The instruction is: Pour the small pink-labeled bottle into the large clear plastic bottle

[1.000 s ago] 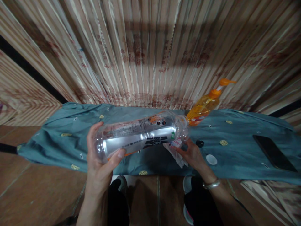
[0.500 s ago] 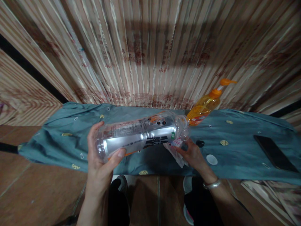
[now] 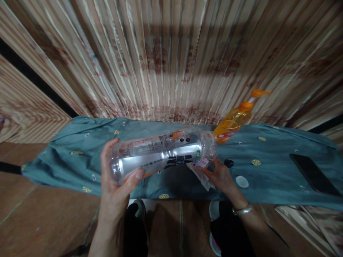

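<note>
A large clear plastic bottle (image 3: 158, 154) with a silver label and black lettering lies tilted across the middle, its neck to the right. My left hand (image 3: 115, 175) is wrapped round its base, thumb on the near side. At the neck end, my right hand (image 3: 218, 175) is closed on a clear, crumpled plastic piece (image 3: 200, 175) with a white and pinkish printed patch. Its upper part overlaps the bottle's neck, so I cannot tell whether they touch. Behind the neck stands an orange pump bottle (image 3: 232, 123), partly filled with orange liquid.
A green patterned cloth (image 3: 66, 150) covers the narrow table. To the right of my right hand lie a small black cap (image 3: 228, 163), a white round lid (image 3: 242, 181) and a dark phone (image 3: 313, 174). A striped curtain (image 3: 171, 64) hangs behind.
Almost nothing differs. The whole view has shifted by a hair; both hands keep the same hold and the bottle keeps its tilt.
</note>
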### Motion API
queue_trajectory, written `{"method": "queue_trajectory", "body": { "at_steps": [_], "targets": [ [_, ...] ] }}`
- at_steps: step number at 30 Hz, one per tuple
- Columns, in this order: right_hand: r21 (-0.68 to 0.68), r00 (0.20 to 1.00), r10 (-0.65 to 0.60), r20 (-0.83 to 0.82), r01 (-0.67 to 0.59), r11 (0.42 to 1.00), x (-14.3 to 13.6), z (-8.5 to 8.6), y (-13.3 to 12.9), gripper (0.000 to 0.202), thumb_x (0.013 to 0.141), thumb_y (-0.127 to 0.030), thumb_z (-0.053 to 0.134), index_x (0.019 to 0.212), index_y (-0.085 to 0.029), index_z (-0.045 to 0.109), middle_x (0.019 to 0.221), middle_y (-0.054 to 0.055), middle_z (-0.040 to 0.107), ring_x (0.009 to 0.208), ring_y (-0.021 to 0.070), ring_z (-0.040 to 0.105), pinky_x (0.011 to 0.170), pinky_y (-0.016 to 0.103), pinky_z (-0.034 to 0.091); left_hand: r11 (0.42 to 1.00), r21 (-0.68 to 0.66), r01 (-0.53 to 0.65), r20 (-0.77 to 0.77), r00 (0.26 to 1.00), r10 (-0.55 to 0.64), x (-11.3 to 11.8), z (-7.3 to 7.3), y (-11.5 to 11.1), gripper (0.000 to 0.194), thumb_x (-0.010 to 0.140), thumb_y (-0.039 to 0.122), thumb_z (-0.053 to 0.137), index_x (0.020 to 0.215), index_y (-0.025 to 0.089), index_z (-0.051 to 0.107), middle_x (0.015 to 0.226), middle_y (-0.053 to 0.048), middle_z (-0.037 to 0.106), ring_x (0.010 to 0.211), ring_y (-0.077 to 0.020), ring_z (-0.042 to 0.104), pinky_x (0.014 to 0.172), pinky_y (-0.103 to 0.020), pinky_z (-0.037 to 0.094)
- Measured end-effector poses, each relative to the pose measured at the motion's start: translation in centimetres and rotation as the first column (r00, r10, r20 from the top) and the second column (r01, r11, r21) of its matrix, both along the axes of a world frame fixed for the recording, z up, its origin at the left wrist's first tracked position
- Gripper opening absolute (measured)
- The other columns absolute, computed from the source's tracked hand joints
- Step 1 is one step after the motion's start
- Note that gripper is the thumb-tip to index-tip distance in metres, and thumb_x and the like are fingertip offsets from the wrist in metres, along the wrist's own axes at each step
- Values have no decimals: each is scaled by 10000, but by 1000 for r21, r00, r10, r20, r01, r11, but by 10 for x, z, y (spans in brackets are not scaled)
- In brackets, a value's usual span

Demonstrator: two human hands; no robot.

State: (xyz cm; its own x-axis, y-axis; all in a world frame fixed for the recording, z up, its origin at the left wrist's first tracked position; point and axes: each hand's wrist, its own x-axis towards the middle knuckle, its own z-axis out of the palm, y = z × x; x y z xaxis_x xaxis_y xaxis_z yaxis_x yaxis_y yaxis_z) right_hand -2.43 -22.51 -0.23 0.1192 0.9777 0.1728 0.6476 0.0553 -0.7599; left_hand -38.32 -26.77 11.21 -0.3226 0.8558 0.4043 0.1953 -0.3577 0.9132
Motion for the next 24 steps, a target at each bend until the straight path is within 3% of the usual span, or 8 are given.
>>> {"method": "queue_trajectory", "body": {
  "at_steps": [12, 19, 24],
  "targets": [
    [4, 999, -2, -32, 2, 1000, -1, 4, 0, 685, 879, -780, 794, 1282, -227, 763, 1117, 160, 922, 1040, 414, 899, 846, 502, 718, 1000, -22, -7, 8, 1000, 7, -1, 2, -2, 917, 799, 611, 1019, 1606, 383, 648, 1402, -66, 769, 1253, -372, 750, 1074, -509, 606],
    [23, 999, -1, -40, 2, 1000, -1, 3, 0, 591, 889, -700, 810, 1260, -243, 763, 1100, 144, 917, 1022, 415, 895, 844, 524, 719, 1000, 8, -15, 28, 1000, 14, -1, 0, 0, 927, 768, 582, 1042, 1590, 358, 676, 1373, -67, 780, 1194, -355, 757, 1027, -483, 607],
    [-11, 1000, 5, -24, -6, 1000, -1, 4, -1, 499, 893, -604, 815, 1251, -260, 755, 1098, 166, 909, 1019, 431, 889, 861, 558, 725, 1000, 1, -17, -27, 999, 17, -2, 1, -2, 906, 814, 608, 1013, 1611, 374, 650, 1406, -77, 769, 1259, -378, 753, 1073, -516, 614]
  ]
}}
